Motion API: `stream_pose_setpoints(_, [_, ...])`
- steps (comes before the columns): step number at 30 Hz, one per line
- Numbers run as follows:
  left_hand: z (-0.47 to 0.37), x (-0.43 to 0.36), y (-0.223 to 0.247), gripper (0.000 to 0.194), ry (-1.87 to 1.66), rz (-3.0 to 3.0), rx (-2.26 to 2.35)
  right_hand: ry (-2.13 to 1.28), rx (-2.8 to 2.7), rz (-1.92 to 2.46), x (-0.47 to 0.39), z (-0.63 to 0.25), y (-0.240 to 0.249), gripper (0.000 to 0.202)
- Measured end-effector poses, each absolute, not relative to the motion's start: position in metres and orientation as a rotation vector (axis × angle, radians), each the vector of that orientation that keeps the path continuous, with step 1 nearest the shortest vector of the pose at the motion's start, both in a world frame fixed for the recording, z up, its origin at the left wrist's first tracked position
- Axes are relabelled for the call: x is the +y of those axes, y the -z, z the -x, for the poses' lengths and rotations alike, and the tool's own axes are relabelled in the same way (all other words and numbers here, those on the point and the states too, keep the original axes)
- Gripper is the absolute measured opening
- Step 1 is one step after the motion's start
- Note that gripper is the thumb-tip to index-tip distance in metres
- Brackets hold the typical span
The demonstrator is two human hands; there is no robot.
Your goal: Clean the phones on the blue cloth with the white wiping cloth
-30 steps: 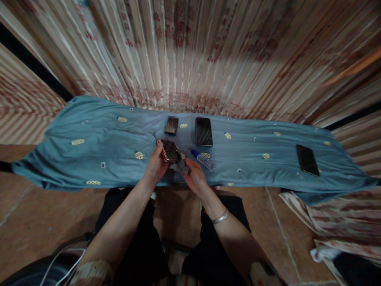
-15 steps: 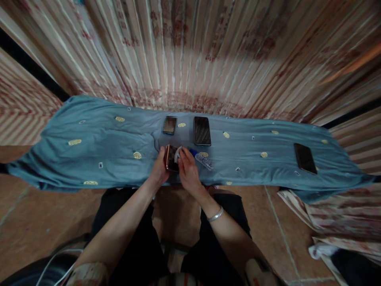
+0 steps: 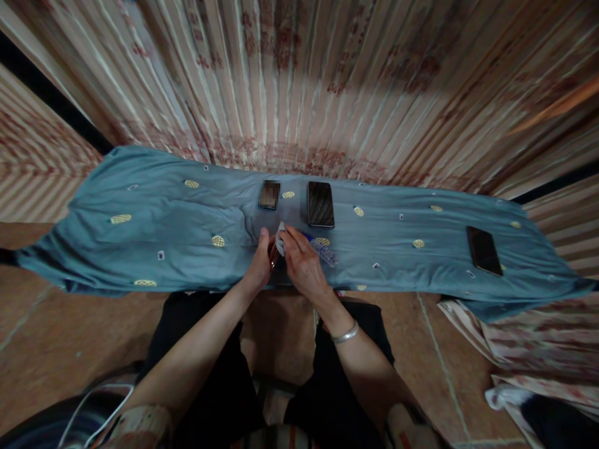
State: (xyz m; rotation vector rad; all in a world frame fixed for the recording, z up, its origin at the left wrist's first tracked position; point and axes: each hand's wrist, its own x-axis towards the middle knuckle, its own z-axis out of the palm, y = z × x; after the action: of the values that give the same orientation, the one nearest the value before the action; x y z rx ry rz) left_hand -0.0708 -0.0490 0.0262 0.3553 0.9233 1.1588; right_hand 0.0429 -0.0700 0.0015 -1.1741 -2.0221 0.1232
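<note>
My left hand (image 3: 260,267) is closed on a phone (image 3: 273,254) with a coppery edge, which is turned nearly edge-on to me. Between the fingers of my right hand (image 3: 302,259) is a light grey cloth (image 3: 280,238), pressed against the phone's upper side. Part of the phone is hidden by my fingers. Just right of my right hand lies a clear bottle (image 3: 325,252) with a blue top, partly covered by the hand. Beyond my hands, a dark phone (image 3: 321,204) lies flat, and left of it is a small blurred-out item (image 3: 269,194).
A blue-green cloth with yellow prints (image 3: 196,218) covers the long narrow table. Another dark phone (image 3: 483,251) lies near the right end. Pleated curtains (image 3: 290,93) hang close behind the table. A white cable (image 3: 96,393) loops at lower left.
The phone in my left hand has tilted from showing its broad face to nearly edge-on. My right hand has shifted with the cloth to the phone's upper edge.
</note>
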Motion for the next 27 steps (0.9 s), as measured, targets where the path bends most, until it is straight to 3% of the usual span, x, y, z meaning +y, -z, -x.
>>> stream_pose_setpoints(22, [0.085,-0.045,-0.019,0.057,-1.055,-0.294,0.980,-0.064,-2.142,1.005,-0.097,-0.026,-0.011,0.033])
stream_pose_setpoints(27, [0.090,-0.038,-0.014,0.048,-1.041,-0.265,0.943,-0.138,-2.183,1.000,-0.103,-0.026,-0.011,0.035])
